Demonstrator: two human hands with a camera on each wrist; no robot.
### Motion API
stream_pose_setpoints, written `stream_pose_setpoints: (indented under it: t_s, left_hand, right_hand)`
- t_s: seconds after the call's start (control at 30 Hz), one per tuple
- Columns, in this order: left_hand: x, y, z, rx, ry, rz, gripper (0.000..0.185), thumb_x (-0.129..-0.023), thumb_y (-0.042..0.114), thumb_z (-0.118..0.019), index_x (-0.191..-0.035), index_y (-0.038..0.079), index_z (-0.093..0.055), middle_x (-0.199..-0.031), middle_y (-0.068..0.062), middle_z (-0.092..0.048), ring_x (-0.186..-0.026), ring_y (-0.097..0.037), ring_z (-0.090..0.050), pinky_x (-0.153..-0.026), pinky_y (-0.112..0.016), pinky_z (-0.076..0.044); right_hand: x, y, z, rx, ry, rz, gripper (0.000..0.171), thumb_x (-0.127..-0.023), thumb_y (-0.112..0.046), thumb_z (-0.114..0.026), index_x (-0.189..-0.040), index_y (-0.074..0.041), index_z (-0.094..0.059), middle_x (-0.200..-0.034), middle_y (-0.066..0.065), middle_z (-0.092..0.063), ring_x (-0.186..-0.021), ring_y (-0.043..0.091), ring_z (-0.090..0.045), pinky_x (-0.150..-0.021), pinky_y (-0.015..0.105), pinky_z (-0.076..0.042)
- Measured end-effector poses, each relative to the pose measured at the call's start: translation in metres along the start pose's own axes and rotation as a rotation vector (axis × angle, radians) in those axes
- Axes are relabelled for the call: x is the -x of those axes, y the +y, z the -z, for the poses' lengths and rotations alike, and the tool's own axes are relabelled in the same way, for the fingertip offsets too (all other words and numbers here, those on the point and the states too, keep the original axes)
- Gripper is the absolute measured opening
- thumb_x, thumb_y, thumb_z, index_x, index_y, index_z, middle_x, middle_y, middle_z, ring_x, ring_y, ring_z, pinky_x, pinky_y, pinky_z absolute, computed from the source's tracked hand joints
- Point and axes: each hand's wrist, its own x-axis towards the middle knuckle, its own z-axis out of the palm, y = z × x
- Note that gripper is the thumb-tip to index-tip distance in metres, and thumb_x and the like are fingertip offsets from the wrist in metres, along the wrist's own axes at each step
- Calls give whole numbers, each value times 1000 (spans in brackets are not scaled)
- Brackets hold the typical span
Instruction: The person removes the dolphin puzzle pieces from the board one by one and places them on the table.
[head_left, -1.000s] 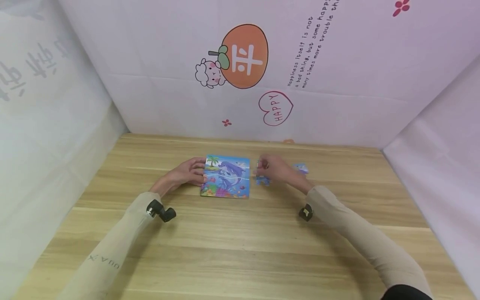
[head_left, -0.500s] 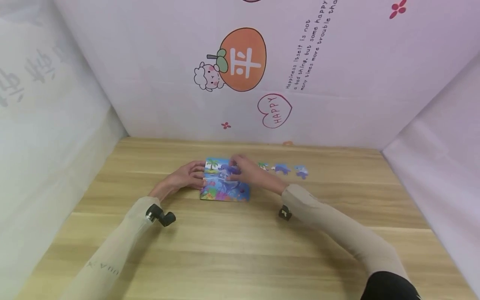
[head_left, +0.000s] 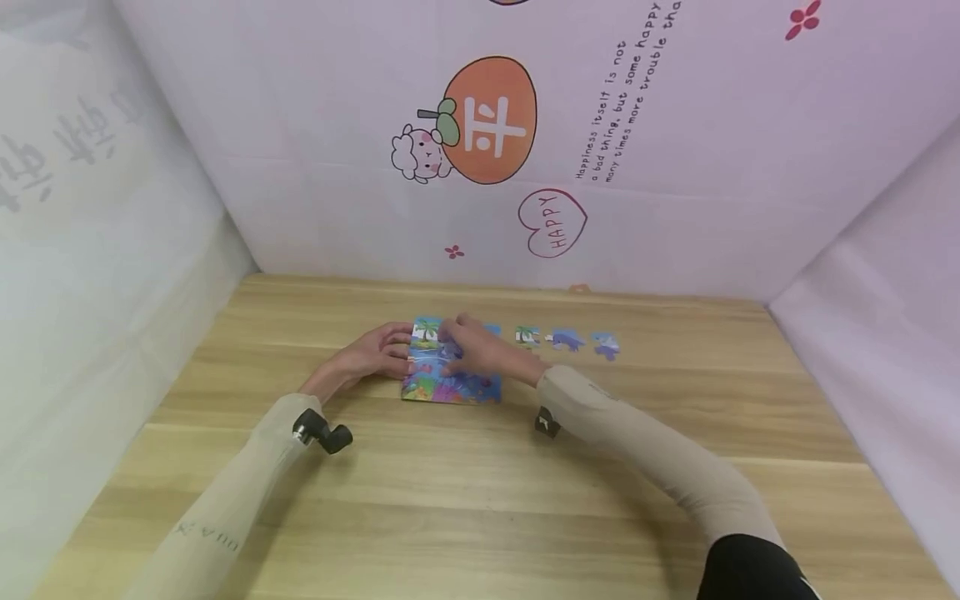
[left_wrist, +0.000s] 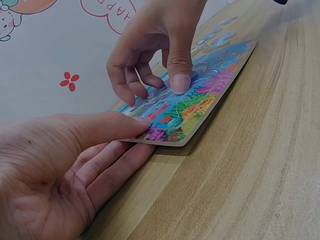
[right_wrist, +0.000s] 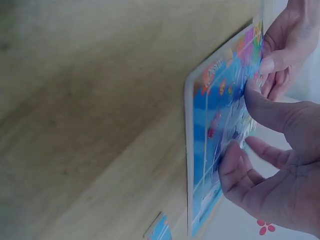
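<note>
A light wood-grain desk (head_left: 480,500) carries a square, colourful dolphin jigsaw puzzle board (head_left: 450,385) lying flat near its far edge. Just right of the board, three small loose puzzle pieces (head_left: 564,339) lie in a row on the bare wood, apart from one another.

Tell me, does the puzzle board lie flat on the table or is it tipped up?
Flat. The puzzle board rests on the wooden table; the left hand steadies its edge, the right hand presses on top.
</note>
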Motion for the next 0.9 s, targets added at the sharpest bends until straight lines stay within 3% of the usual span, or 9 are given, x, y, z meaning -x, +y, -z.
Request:
stream_pose_setpoints:
  t_s: [0.17,0.27,0.67,0.9]
  left_hand:
    - [-3,1,0,-8,10,-9,87,-93,-1,-75,-164,5,-24,-161,-21,-37,-136,-35,-52,-101,-33,-61]
    - [-2,4,1,-24,16,-10,88,-93,-2,-74,-164,4,-22,-160,-22,-37,-137,-37,-52,-101,-32,-61]
    - [0,4,-2,-3,21,7,88,-92,-6,-72,-164,2,-22,-160,-26,-38,-131,-34,-57,-96,-31,-63]
    - [1,3,-2,-9,27,8,86,-93,-5,-72,-164,2,-23,-159,-26,-38,-128,-30,-59,-93,-28,-63]
  right_hand:
    - [-5,3,4,-75,5,-93,57,-87,-27,-87,-126,-4,-53,-122,14,-46,-108,25,-47,-94,39,-53]
    - [-7,3,7,-91,-4,-99,50,-87,-28,-88,-116,-5,-55,-118,11,-44,-106,24,-45,-91,37,-51]
    - [-9,5,5,-93,-37,-97,42,-87,-28,-87,-104,-9,-54,-106,6,-37,-99,22,-40,-76,29,-45]
    - [-13,-4,10,-17,-81,-135,43,-87,-29,-88,-102,-10,-52,-104,5,-35,-99,21,-37,-78,30,-42]
